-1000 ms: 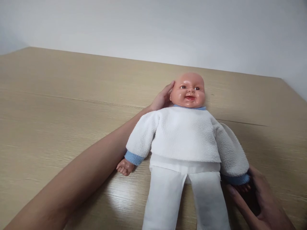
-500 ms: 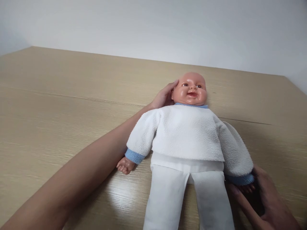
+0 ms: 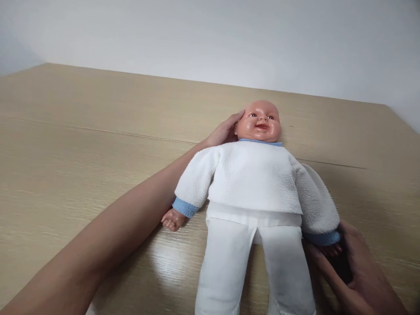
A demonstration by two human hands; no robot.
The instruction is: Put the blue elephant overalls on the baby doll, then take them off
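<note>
A baby doll (image 3: 256, 183) in a white fleece top with blue cuffs and white trousers lies face up on the wooden table (image 3: 82, 144). My left hand (image 3: 223, 131) cups the left side of the doll's head, fingers curved round behind it. My right hand (image 3: 351, 271) sits at the lower right, fingers curled round the doll's small hand under the blue cuff. The doll's other hand (image 3: 171, 219) rests free on the table beside my left forearm.
A pale wall (image 3: 210, 39) rises behind the table's far edge. A seam runs across the tabletop behind the doll.
The doll and both hands have shifted only slightly; the doll's head has tipped a little. My grips are unchanged.
</note>
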